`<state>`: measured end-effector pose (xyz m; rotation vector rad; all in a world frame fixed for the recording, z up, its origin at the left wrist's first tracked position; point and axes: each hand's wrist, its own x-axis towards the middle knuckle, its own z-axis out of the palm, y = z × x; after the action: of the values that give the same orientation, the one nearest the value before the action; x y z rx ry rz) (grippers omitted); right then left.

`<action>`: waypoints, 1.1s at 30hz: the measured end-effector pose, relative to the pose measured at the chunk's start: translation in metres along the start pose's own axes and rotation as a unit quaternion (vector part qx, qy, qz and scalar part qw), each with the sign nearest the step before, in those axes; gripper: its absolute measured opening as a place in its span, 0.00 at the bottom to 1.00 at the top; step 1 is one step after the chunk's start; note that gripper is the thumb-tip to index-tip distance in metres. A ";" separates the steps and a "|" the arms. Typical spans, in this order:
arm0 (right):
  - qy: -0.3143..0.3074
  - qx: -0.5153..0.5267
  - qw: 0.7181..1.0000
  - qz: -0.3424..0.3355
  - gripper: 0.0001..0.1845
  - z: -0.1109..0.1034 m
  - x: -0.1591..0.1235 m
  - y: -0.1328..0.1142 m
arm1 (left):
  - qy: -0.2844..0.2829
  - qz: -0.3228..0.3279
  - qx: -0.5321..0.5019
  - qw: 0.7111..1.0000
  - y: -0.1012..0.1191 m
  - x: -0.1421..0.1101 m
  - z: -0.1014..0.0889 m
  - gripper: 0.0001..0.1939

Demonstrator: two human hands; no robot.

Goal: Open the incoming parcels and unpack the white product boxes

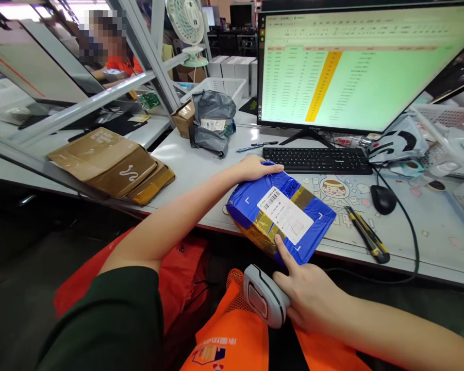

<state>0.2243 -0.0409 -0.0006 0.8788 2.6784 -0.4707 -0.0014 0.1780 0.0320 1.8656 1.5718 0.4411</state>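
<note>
A blue parcel [243, 198] with brown tape and a white shipping label [286, 215] is tilted at the desk's front edge. My left hand [257, 169] is closed over its far left corner, thumb lying along the top edge. Below the parcel, my right hand [311, 293] grips a grey barcode scanner [265, 296], whose handle is mostly hidden by the fingers. The right index finger is stretched out and touches the parcel near the label's lower edge. A yellow and black utility knife [367, 234] lies on the desk to the right of the parcel.
Behind the parcel are a black keyboard [317, 161] and a monitor [355, 72] showing a spreadsheet. A mouse [383, 199] and its cable lie right. Flattened cardboard boxes [108, 162] and a grey plastic bag [212, 121] are left, beside a metal frame [85, 100]. Another person sits beyond.
</note>
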 end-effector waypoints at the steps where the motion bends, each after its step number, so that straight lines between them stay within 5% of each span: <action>1: 0.007 0.006 1.000 0.009 0.12 0.004 -0.002 -0.001 | -0.005 0.010 0.017 1.000 0.013 0.002 -0.001 0.31; 7: 0.104 0.044 0.992 0.055 0.18 0.043 -0.012 -0.003 | 0.011 0.099 0.079 0.992 0.092 0.010 0.019 0.32; 11: 0.225 0.138 0.964 0.015 0.12 0.065 -0.035 0.009 | 0.033 0.159 0.123 0.979 0.128 -0.003 0.036 0.32; 15: 0.323 0.359 0.876 -0.010 0.18 0.080 -0.081 0.028 | 0.057 0.141 0.131 0.980 0.145 -0.022 0.046 0.31; 19: 0.432 0.487 0.746 0.141 0.26 0.088 -0.125 0.047 | 0.067 0.137 0.131 0.980 0.157 -0.035 0.057 0.28; 22: 0.470 0.509 0.686 0.220 0.28 0.086 -0.149 0.055 | 0.073 0.159 0.151 0.973 0.168 -0.042 0.068 0.27; 33: 0.456 0.501 0.700 0.224 0.29 0.092 -0.185 0.049 | 0.084 0.165 0.223 0.957 0.184 -0.054 0.079 0.30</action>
<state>0.4123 -0.1356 -0.0274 2.5576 2.5464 -1.8448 0.1728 0.0927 0.1047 2.5162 1.5640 0.4231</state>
